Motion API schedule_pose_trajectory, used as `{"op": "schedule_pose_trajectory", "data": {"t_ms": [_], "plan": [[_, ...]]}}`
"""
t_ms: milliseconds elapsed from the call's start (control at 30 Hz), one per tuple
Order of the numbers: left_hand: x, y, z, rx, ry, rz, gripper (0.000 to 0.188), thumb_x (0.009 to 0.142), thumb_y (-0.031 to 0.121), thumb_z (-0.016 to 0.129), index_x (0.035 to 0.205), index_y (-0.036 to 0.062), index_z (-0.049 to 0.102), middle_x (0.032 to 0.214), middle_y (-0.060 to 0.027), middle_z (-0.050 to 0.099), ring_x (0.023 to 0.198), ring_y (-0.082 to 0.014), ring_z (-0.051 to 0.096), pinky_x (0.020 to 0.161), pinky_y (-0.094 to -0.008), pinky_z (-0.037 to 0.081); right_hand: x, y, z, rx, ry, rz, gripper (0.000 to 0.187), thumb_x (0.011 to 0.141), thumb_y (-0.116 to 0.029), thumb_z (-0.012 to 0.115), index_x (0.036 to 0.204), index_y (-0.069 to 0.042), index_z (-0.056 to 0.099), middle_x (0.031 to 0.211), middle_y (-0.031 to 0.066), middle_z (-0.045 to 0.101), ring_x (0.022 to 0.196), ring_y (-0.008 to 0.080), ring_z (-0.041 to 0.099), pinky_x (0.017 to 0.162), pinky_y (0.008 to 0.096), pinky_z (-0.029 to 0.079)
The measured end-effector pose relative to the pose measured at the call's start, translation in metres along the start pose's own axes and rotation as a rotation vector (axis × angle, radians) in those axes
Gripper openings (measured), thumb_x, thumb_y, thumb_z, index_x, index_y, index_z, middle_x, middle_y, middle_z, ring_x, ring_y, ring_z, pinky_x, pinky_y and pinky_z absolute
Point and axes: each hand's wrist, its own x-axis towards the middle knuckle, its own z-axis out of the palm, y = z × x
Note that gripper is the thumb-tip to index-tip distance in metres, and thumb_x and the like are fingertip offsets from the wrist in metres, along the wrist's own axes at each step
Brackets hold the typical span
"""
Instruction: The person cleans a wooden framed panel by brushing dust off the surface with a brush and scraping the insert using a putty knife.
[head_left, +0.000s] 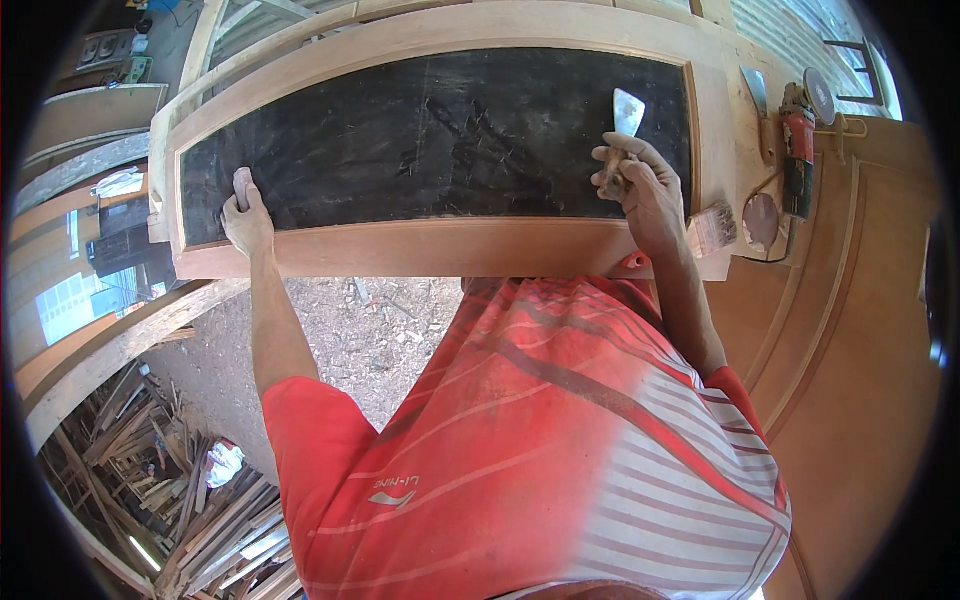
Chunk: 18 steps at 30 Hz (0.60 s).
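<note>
A wooden frame (440, 248) with a curved far edge lies in front of me, with a dusty black panel (380, 150) set inside it. My right hand (645, 185) is closed around a putty knife (628, 112) over the panel's right part, its metal blade pointing away from me. At the frame's left end, my left hand (248, 222) grips a small greyish-brown block (242, 185) near the inner edge. Its exact kind is unclear. A wide brush (712, 230) rests on the frame's near right corner, beside my right wrist.
Right of the frame lie a second putty knife (767, 135), a red and black angle grinder (798, 150) and a round brown disc (762, 220). A large wooden door panel (860, 350) stretches along the right. Scrap wood (190, 490) is piled at lower left.
</note>
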Motion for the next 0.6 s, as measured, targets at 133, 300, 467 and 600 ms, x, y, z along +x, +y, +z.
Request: {"op": "schedule_pose_trajectory", "data": {"t_ms": [133, 300, 467, 600], "plan": [[-0.001, 0.005, -0.003, -0.009, -0.029, 0.002, 0.062, 0.092, 0.053, 0.069, 0.116, -0.004, 0.071, 0.109, -0.0221, 0.072, 0.104, -0.0368, 0.068, 0.095, -0.047, 0.051, -0.002, -0.003, 0.005, -0.085, -0.072, -0.001, 0.034, 0.101, -0.003, 0.049, 0.131, 0.001, 0.065, 0.114, 0.013, 0.071, 0.089, 0.0187, 0.071, 0.078, 0.0319, 0.058], [-0.003, 0.008, -0.006, -0.01, -0.022, -0.02, 0.057, 0.093, 0.05, 0.069, 0.113, -0.003, 0.07, 0.111, -0.0214, 0.07, 0.107, -0.0373, 0.064, 0.095, -0.0476, 0.05, 0.003, 0.0, 0.003, -0.15, -0.111, -0.171, 0.026, 0.103, -0.006, 0.052, 0.119, 0.002, 0.071, 0.116, 0.0134, 0.072, 0.092, 0.0191, 0.071, 0.08, 0.0325, 0.058], [-0.002, 0.008, -0.007, -0.023, -0.042, -0.029, 0.058, 0.093, 0.051, 0.069, 0.114, -0.0035, 0.069, 0.112, -0.0215, 0.069, 0.106, -0.0378, 0.064, 0.094, -0.0481, 0.05, 0.001, 0.003, 0.004, -0.001, -0.126, -0.11, 0.021, 0.104, -0.005, 0.056, 0.115, 0.002, 0.071, 0.12, 0.0144, 0.071, 0.107, 0.0211, 0.071, 0.083, 0.0317, 0.057], [-0.001, 0.004, -0.003, 0.013, -0.008, -0.009, 0.063, 0.092, 0.055, 0.069, 0.116, -0.0031, 0.072, 0.11, -0.0218, 0.072, 0.104, -0.0363, 0.068, 0.095, -0.0465, 0.051, 0.001, 0.006, 0.003, -0.019, -0.138, -0.046, 0.021, 0.106, -0.009, 0.057, 0.119, 0.002, 0.07, 0.123, 0.0137, 0.07, 0.108, 0.0214, 0.071, 0.085, 0.0316, 0.058]]}}
